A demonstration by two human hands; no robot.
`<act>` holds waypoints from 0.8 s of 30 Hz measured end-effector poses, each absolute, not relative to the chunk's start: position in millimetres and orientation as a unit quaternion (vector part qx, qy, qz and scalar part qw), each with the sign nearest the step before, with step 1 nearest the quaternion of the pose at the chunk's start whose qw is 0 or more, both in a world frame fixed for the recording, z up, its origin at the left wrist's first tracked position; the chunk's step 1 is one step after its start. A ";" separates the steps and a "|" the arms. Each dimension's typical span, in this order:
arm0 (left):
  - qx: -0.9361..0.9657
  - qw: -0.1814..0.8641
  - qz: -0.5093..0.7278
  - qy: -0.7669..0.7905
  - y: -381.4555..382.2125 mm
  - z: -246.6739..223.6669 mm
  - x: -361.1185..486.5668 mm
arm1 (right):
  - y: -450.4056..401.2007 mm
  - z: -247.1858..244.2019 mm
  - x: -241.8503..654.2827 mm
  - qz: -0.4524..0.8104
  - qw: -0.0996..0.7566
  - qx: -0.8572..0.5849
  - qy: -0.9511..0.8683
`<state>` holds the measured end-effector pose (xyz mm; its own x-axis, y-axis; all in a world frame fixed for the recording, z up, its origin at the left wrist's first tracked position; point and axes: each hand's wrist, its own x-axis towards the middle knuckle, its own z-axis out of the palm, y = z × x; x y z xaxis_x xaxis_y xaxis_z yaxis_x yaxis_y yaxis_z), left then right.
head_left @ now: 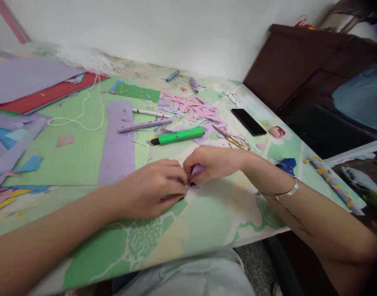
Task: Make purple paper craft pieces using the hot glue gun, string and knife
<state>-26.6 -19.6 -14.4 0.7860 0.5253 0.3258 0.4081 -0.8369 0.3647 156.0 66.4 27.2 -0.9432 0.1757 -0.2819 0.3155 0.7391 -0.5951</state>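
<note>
Near the front of the table, my left hand (159,187) and my right hand (202,166) meet at their fingertips. A small purple paper piece (197,170) is in my right hand, its lower end by the thumb. My left fingers are pinched at its left side; what they hold is too small to make out. Just beyond my hands lies a green utility knife (179,135). Gold-handled scissors (234,141) rest behind my right wrist. A rolled purple paper stick (145,125) and a white pen (151,113) lie behind the knife.
Pink and purple paper scraps (191,107) are heaped mid-table. A black phone (248,121) lies to the right. White string (86,61), a red sheet (52,93) and purple sheets (31,78) cover the back left. A dark cabinet (293,61) stands at the right.
</note>
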 end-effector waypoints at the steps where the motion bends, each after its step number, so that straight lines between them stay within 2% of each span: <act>1: 0.935 0.138 0.211 0.249 -19.8 -14.4 -26.7 | 66.2 27.4 155.7 -0.334 0.104 0.131 0.927; 24: 0.944 0.112 0.200 0.237 -19.4 -15.6 -29.7 | 64.8 27.5 154.8 -0.334 0.107 0.136 0.926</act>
<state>-29.7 -19.4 -15.6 0.8071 0.4927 0.3253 0.4031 -0.8625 0.3060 154.8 64.8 27.5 -0.9401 0.1813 -0.2886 0.3238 0.7391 -0.5907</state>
